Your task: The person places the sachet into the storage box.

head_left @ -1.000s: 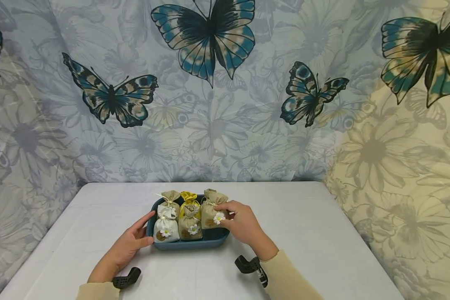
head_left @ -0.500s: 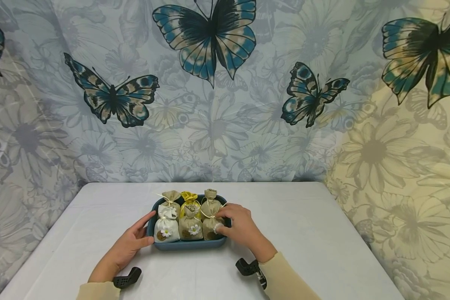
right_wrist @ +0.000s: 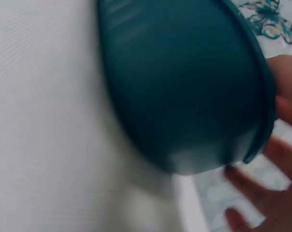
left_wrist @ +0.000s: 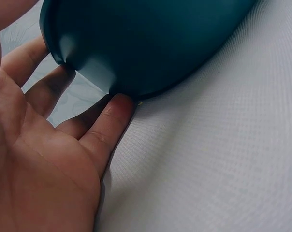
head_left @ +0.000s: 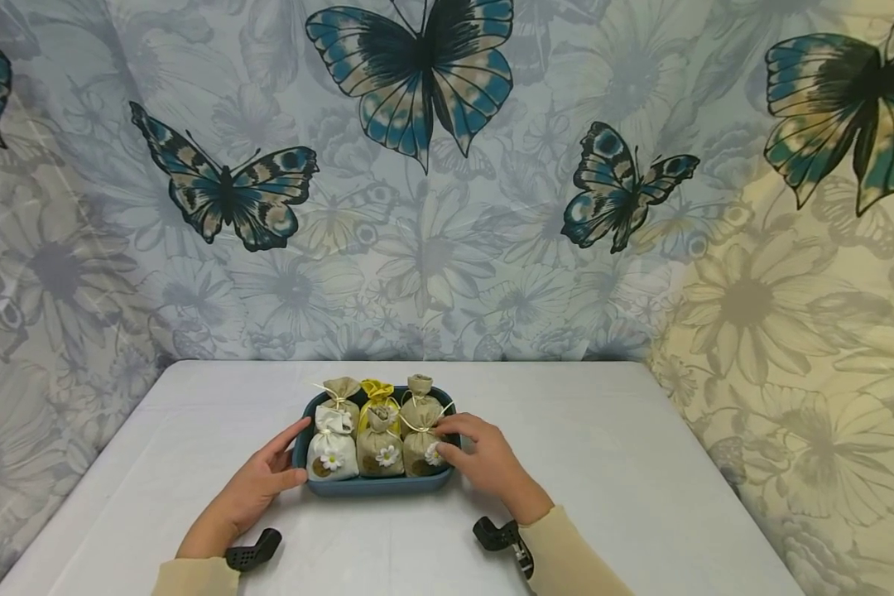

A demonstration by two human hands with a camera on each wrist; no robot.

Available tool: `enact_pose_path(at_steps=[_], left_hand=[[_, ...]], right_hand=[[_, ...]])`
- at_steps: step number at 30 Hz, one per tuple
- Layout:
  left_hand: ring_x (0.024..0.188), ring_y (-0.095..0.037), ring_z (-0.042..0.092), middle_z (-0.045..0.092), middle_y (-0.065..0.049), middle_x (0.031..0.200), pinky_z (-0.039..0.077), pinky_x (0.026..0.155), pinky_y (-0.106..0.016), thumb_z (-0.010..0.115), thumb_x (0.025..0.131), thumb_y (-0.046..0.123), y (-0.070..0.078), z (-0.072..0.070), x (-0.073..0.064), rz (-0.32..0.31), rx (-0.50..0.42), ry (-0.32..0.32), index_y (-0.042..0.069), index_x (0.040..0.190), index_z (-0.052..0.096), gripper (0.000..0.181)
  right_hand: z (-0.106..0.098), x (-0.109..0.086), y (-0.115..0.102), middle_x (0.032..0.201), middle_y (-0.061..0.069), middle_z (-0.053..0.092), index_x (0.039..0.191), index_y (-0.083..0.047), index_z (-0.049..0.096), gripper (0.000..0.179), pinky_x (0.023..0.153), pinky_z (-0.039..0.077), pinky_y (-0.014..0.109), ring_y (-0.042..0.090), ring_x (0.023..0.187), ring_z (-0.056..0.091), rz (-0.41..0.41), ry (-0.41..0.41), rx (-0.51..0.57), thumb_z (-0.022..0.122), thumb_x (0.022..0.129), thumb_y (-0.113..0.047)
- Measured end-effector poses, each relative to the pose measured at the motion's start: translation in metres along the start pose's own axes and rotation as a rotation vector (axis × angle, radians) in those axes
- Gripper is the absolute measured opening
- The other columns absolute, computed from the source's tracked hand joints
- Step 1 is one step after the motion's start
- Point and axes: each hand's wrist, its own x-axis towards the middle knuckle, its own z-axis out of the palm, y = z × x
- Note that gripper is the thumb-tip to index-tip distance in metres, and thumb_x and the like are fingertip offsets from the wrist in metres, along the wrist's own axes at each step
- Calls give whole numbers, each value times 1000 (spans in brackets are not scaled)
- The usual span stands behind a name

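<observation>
A blue-green tray (head_left: 380, 489) holds several small drawstring pouches in two rows. The front row has a white pouch (head_left: 332, 459), a beige pouch (head_left: 380, 465) and another beige pouch (head_left: 420, 447) at the right, each with a white daisy. Behind them stand a yellow pouch (head_left: 377, 387) and two more beige ones. My left hand (head_left: 257, 484) touches the tray's left end, its fingertips against the outer wall in the left wrist view. My right hand (head_left: 492, 459) is at the right rim, thumb and forefinger beside the right front pouch, other fingers spread outside the wall.
The tray stands toward the back of a white-covered table (head_left: 603, 480). Behind and beside the table hangs a cloth backdrop (head_left: 432, 290) with butterflies and flowers. A black wrist device (head_left: 253, 552) sits on the left wrist, another (head_left: 501, 536) on the right.
My right hand lowered the beige pouch from above the tray into its right front corner. The fingers have since drawn slightly right, uncovering the daisy. The left hand stayed put.
</observation>
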Motion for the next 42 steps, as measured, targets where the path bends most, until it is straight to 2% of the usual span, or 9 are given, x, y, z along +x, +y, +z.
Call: enact_pose_path(at_steps=[4, 8, 11, 13, 18, 21, 29, 39, 42], left_hand=[[144, -44, 18, 3, -23, 163, 40, 95, -20, 67, 97, 6, 0, 0, 2, 7, 2, -11, 10, 161, 16, 82], [144, -44, 17, 1, -22, 163, 39, 95, -20, 67, 97, 7, -2, 1, 4, 5, 6, -11, 11, 161, 17, 81], [144, -44, 16, 1, -22, 163, 39, 95, -19, 67, 97, 9, -3, 1, 4, -3, 17, -8, 12, 161, 18, 81], [144, -44, 16, 1, -22, 163, 38, 95, -19, 68, 97, 9, -4, 1, 4, -8, 22, -5, 12, 161, 18, 81], [145, -43, 14, 2, -22, 163, 38, 95, -19, 67, 97, 8, -3, 1, 4, -9, 26, 3, 12, 161, 18, 81], [145, -41, 15, 4, -20, 163, 38, 95, -19, 68, 96, 8, -5, 1, 2, -19, 21, 18, 13, 161, 20, 81], [145, -42, 13, 3, -21, 163, 35, 97, -20, 69, 96, 11, -5, 0, -5, -25, 60, 33, 14, 161, 20, 81], [145, -39, 14, 5, -17, 164, 34, 96, -16, 70, 95, 13, -11, -3, -15, -48, 82, 59, 16, 161, 22, 82], [146, -40, 11, 3, -17, 164, 30, 104, -26, 70, 96, 14, -11, -5, -15, -40, 94, 54, 18, 161, 22, 81]], right_hand=[[-3, -2, 20, 126, 7, 64, 119, -7, 71, 24, 97, 44, 50, 26, 120, 57, 57, 186, 184, 66, 99, -19], [-11, -4, 42, 124, 19, 63, 123, 3, 65, 31, 92, 50, 45, 30, 114, 60, 217, 373, 409, 59, 103, -20], [-17, -6, 54, 126, 23, 60, 126, 9, 60, 40, 89, 52, 44, 35, 116, 59, 295, 458, 555, 56, 104, -24], [-21, -7, 58, 128, 24, 58, 127, 11, 58, 44, 89, 52, 45, 39, 118, 57, 297, 473, 613, 57, 104, -26], [-23, -8, 64, 128, 31, 53, 126, 15, 56, 48, 91, 50, 45, 44, 119, 54, 262, 452, 665, 59, 103, -26], [-21, -8, 64, 127, 33, 52, 125, 16, 56, 46, 95, 48, 44, 44, 119, 53, 282, 455, 692, 58, 103, -24], [-16, -8, 63, 122, 30, 55, 119, 17, 58, 43, 96, 47, 43, 46, 117, 53, 275, 464, 761, 61, 102, -22], [-7, -12, 62, 117, 33, 57, 111, 21, 59, 38, 90, 51, 37, 30, 104, 63, 290, 485, 785, 60, 102, -16], [-7, -9, 60, 117, 31, 58, 112, 20, 59, 37, 91, 51, 39, 32, 106, 62, 295, 479, 787, 60, 102, -15]])
